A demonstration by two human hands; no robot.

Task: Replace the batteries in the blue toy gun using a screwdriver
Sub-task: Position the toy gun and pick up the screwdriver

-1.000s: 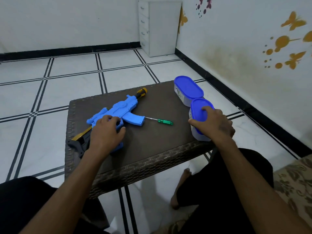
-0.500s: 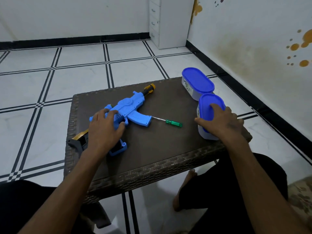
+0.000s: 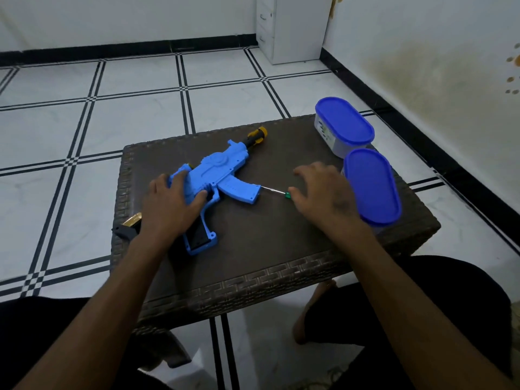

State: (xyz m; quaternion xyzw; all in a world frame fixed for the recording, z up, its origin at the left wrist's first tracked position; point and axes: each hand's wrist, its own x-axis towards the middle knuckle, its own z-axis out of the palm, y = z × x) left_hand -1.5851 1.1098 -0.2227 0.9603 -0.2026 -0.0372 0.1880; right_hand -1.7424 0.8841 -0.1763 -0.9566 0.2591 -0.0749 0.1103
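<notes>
The blue toy gun [image 3: 222, 173] lies flat on the dark woven table [image 3: 267, 249], its yellow-and-black muzzle pointing to the far right. My left hand [image 3: 171, 204] rests on the gun's rear body with the fingers spread over it. A small screwdriver [image 3: 274, 190] with a green handle lies just right of the gun's magazine. My right hand [image 3: 323, 195] hovers over the screwdriver's handle, fingers loosely spread; most of the green handle is hidden under it.
Two oval containers with blue lids stand at the table's right side, one near [image 3: 371, 187] and one farther back [image 3: 343, 125]. A white drawer cabinet [image 3: 289, 26] stands in the room's corner. The gun's black and gold stock [image 3: 128, 226] overhangs the left edge.
My right hand has left the near blue-lidded container and moved left to the screwdriver. My left hand stays on the gun. The camera has tilted down and closer.
</notes>
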